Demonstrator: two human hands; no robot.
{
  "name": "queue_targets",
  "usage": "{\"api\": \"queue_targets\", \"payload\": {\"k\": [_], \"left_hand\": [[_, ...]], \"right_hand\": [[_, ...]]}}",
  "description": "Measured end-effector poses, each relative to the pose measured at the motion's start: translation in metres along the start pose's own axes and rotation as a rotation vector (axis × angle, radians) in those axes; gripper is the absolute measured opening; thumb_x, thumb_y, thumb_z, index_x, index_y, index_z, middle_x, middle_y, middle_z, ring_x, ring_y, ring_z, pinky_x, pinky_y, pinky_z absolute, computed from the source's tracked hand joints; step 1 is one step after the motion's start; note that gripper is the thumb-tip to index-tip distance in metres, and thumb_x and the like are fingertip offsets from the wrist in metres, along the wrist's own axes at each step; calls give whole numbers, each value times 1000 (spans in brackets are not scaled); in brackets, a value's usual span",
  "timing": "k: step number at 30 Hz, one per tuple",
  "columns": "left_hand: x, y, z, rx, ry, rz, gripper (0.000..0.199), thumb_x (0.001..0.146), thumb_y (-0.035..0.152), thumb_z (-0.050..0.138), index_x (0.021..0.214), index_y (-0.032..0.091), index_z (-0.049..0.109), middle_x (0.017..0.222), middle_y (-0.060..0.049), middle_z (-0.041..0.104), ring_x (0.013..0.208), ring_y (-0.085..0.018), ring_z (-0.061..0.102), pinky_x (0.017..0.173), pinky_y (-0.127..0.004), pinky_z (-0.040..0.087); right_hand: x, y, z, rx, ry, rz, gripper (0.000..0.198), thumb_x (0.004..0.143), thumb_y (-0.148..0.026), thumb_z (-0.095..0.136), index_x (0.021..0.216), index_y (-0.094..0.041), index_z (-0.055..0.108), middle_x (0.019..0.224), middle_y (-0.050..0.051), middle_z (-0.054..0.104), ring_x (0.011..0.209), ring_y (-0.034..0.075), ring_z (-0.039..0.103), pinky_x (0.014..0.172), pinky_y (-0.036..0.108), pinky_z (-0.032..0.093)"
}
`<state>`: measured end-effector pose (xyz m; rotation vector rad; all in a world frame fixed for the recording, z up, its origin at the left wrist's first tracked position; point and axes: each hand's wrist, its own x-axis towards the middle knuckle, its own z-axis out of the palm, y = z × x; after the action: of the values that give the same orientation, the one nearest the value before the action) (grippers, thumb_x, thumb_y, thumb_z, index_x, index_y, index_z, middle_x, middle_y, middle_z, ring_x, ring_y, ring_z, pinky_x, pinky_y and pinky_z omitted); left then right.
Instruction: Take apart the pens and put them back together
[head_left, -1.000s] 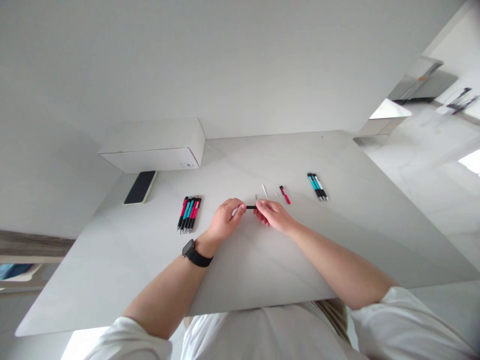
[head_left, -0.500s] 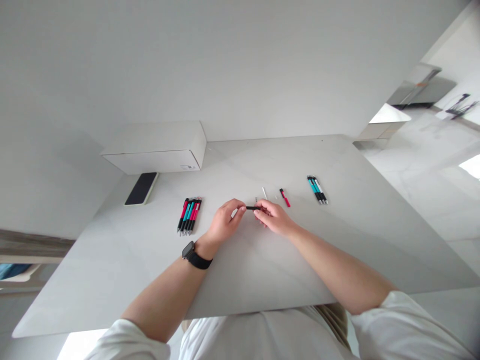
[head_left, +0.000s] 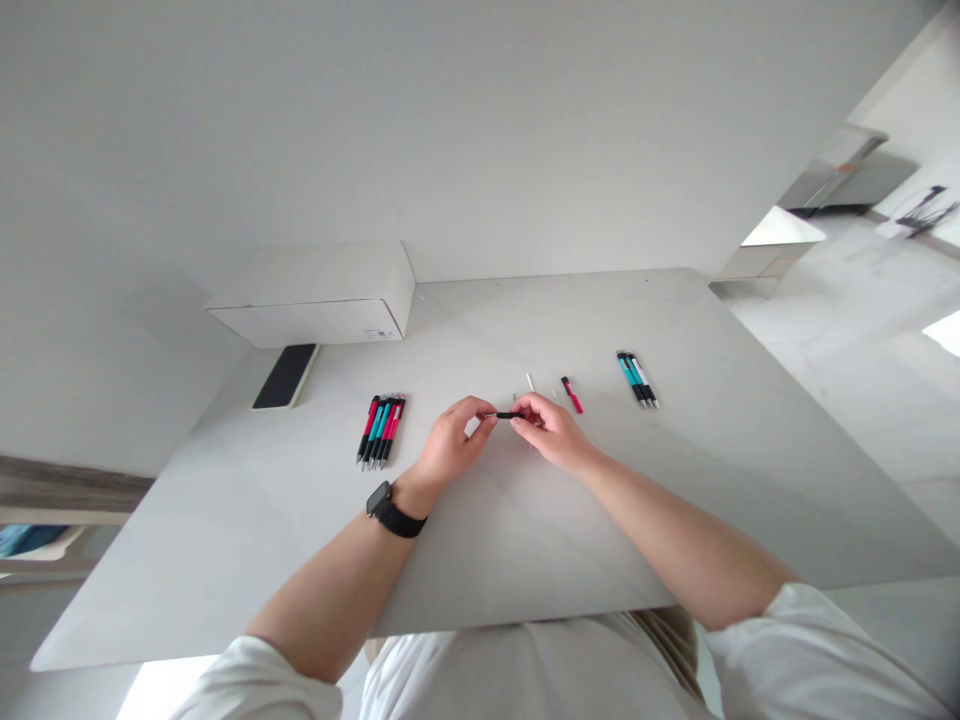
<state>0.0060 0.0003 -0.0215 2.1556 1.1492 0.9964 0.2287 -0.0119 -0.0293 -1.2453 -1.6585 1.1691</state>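
Note:
Over the middle of the table, my left hand (head_left: 456, 438) and my right hand (head_left: 553, 432) face each other, both closed at the fingertips. Between them lies a black pen grip section (head_left: 511, 415), held level by the thumb and fingers of my right hand. Its left end shows a small silvery tip (head_left: 490, 414), which my left fingers pinch. Just beyond my right hand, a thin white refill (head_left: 530, 382) and a red pen upper barrel with a black clip (head_left: 572, 395) lie on the table. A tiny part near my right fingertips is too small to name.
Several red and teal pens (head_left: 381, 432) lie in a row left of my hands. Three pens (head_left: 638, 379), teal and white, lie at the right. A phone (head_left: 286, 377) and a long white box (head_left: 315, 300) stand at the back left of the table (head_left: 525, 560).
The silvery tip now shows between my left fingers and the black grip section, where only black showed before. Both hands stay nearly in place, and the view shifts slightly.

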Motion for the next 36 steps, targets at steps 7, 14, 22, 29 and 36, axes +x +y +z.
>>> {"api": "queue_targets", "payload": {"k": [7,14,22,29,36], "left_hand": [[-1,-1,0,-10,3,6,11,100,27,59,108,22,66,102,-6,71,97,-20,67,89,-35,53],[-1,-4,-1,3,4,-3,13,99,28,60,108,23,69,102,-6,72,96,-21,68,89,-36,54],[3,-13,-7,108,53,-93,15,97,37,65,97,24,72,93,-4,73,81,-19,66,78,-35,53],[5,-22,-16,183,57,-127,14,95,36,66,90,23,70,86,-3,70,77,-19,64,70,-33,49],[7,-41,-21,239,66,-122,10,94,29,62,94,23,71,89,-5,72,78,-20,64,71,-33,50]], "right_hand": [[-1,-1,-1,136,20,-11,26,92,-44,66,108,-24,65,86,1,63,70,16,60,62,28,53],[4,-1,-9,315,46,-7,34,88,-47,71,112,-22,69,89,5,65,85,21,64,68,32,58],[12,1,-30,363,201,39,43,92,-54,65,120,-22,68,95,7,67,83,18,63,67,30,55],[36,-10,-51,126,43,64,37,92,-46,66,118,-21,70,88,5,67,72,16,61,62,27,53],[79,-19,-40,-302,-115,87,14,87,-35,71,94,-23,72,88,2,74,72,15,64,64,26,46]]}}
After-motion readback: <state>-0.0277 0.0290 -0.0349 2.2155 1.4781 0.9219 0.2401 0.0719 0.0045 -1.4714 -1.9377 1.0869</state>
